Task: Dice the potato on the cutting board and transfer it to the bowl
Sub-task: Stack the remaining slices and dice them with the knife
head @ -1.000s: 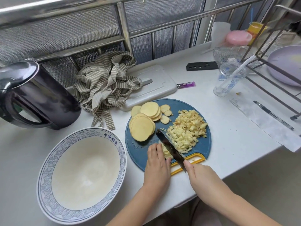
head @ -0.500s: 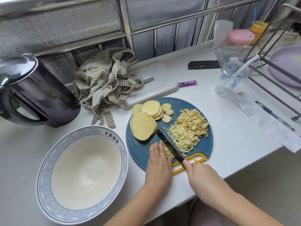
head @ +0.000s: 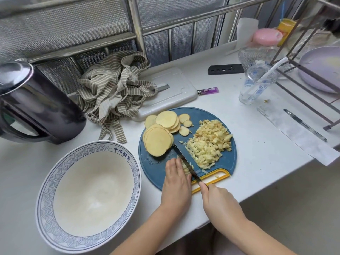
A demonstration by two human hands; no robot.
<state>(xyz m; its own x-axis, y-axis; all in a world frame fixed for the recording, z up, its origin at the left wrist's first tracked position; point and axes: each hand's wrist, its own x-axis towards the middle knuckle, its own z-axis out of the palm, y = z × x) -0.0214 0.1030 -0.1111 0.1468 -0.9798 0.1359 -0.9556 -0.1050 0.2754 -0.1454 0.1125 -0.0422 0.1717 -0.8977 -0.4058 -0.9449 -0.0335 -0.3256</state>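
While your right hand (head: pixel 219 201) grips knife (head: pixel 186 161), flat left hand (head: pixel 176 179) presses potato strips (head: pixel 185 169) touching blade: slip could nick fingertips.

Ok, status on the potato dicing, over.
Right hand grips knife, left hand presses potato strips. Diced pile, slices on cutting board; bowl empty. Nothing in the way.

Diced potato (head: pixel 209 144) heaped beside slices (head: pixel 159 141) on blue cutting board (head: pixel 228 162); bowl (head: pixel 88 196) left.
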